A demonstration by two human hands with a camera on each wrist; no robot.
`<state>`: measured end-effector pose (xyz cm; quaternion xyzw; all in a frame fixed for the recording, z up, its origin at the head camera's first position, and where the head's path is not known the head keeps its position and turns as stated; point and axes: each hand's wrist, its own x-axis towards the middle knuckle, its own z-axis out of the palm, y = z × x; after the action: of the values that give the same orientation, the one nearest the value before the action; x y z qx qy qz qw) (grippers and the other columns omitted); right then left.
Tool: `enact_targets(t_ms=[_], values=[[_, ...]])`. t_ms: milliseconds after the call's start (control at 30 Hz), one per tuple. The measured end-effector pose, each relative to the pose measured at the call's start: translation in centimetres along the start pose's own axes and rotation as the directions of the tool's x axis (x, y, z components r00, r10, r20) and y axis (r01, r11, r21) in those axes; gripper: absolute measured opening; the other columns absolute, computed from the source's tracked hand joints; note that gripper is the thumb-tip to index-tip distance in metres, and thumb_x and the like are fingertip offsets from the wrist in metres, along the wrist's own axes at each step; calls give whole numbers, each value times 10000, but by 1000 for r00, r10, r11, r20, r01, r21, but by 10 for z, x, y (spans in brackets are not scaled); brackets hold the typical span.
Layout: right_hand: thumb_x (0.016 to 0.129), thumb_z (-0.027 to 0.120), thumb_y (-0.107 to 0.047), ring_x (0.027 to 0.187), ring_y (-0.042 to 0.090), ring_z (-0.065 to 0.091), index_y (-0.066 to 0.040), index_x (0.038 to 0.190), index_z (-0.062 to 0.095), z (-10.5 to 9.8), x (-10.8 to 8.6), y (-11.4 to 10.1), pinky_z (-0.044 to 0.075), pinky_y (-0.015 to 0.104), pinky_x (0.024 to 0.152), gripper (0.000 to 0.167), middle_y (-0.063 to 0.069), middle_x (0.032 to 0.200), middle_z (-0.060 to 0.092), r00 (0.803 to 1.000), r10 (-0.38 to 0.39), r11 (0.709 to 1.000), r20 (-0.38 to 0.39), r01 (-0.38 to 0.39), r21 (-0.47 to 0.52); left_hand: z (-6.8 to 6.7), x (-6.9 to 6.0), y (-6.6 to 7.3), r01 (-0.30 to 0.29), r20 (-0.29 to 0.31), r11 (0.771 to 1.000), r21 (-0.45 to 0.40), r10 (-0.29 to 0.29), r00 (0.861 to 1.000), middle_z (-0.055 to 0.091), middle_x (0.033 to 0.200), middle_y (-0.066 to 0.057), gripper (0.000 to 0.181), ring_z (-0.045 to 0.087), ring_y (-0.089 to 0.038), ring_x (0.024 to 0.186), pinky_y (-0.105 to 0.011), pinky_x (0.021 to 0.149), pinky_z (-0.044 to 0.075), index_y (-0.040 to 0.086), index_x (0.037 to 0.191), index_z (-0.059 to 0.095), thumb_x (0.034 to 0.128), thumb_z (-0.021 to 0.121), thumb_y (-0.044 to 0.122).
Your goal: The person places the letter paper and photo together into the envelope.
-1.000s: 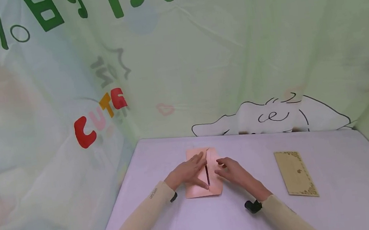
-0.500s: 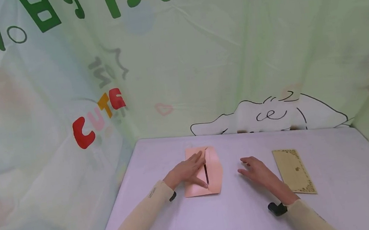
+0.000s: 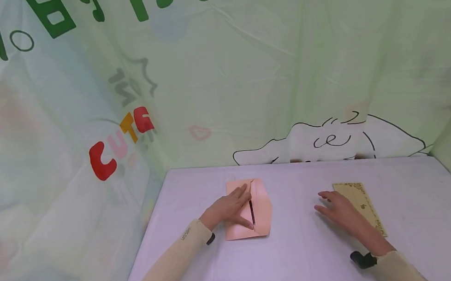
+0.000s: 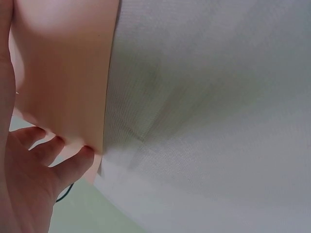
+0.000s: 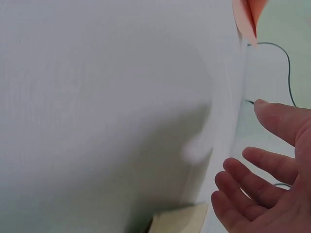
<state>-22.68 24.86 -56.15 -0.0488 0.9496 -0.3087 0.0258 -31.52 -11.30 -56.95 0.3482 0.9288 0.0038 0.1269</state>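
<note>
A pink paper envelope lies on the table with its flap folded out to the right and a dark slit at its mouth. My left hand rests spread over the envelope's left part, thumb and fingers on either side of the slit. In the left wrist view, fingertips of that left hand touch the envelope's edge. My right hand hovers with loosely bent fingers, holding nothing. It is just left of a tan card with dark ornamented corners and partly covers it in the head view.
A pale lilac cloth covers the table. Printed fabric curtains hang behind it and at both sides. A thin dark cable shows beyond the table edge in the right wrist view.
My right hand has let go of the envelope's flap and moved right, over to the tan card. The flap now lies spread outward. The left hand has stayed in place.
</note>
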Motion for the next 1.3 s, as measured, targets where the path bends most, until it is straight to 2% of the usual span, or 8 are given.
enact_targets(t_ms=[133,300,567,767,867,933,1067,1300], values=[[970,656,-241,1304,519,427,88,1403,463,-11,-4,9,370,651,1053,577,353,1395,476,999,-2,1000,-34,2,4,-2,-1,1,-6,-5,1000,7,6,1000,78,1705,-113,1004,190,-278,1563,-448,1062,479,241,1453,338,708,651,836],[967,661,-226,1292,545,385,110,1371,477,-17,-4,26,337,684,1045,557,374,1387,447,995,-18,999,-93,14,-48,-3,-2,1,-14,-10,1000,8,14,1000,97,1700,-132,987,202,-286,1559,-444,1034,498,231,1430,359,708,654,835],[967,644,-331,1281,651,283,129,1396,415,-23,-6,46,302,766,980,669,447,1433,294,991,97,990,-91,-105,-97,-2,-3,1,-21,-22,1000,18,21,1000,122,1693,-142,964,232,-293,1549,-433,1011,514,227,1397,380,704,653,838],[980,571,-487,1305,731,126,168,1483,198,-29,-13,55,199,816,960,906,514,1481,62,975,213,973,-69,-218,-71,-2,-2,1,-39,-46,999,16,40,998,154,1684,-155,951,261,-297,1538,-428,974,532,227,1384,392,703,656,837],[969,571,-518,1296,751,83,182,1496,110,-30,-16,57,171,828,950,990,531,1478,-11,965,259,964,-39,-261,-51,-2,-1,1,-38,-38,999,23,39,999,142,1687,-156,960,252,-298,1541,-430,979,531,225,1391,385,704,649,842],[959,594,-501,1295,750,82,181,1500,88,-29,-16,59,163,832,959,1007,531,1480,-23,960,280,959,-31,-281,-46,-2,-1,1,-34,-32,999,25,35,999,135,1689,-155,964,244,-298,1544,-432,988,527,223,1394,382,704,647,843],[933,644,-421,1268,747,137,182,1488,121,-25,-17,61,195,825,948,972,532,1454,44,956,291,953,-44,-293,-72,-1,-1,1,-33,-30,999,19,33,999,127,1690,-152,960,232,-293,1549,-436,993,523,225,1396,379,708,650,838],[923,668,-394,1218,727,219,166,1463,180,-23,-15,63,264,796,911,918,492,1357,186,960,274,955,-57,-279,-105,-1,-1,1,-25,-28,1000,16,25,999,121,1692,-146,955,233,-300,1548,-446,1001,518,231,1384,384,703,642,847]])
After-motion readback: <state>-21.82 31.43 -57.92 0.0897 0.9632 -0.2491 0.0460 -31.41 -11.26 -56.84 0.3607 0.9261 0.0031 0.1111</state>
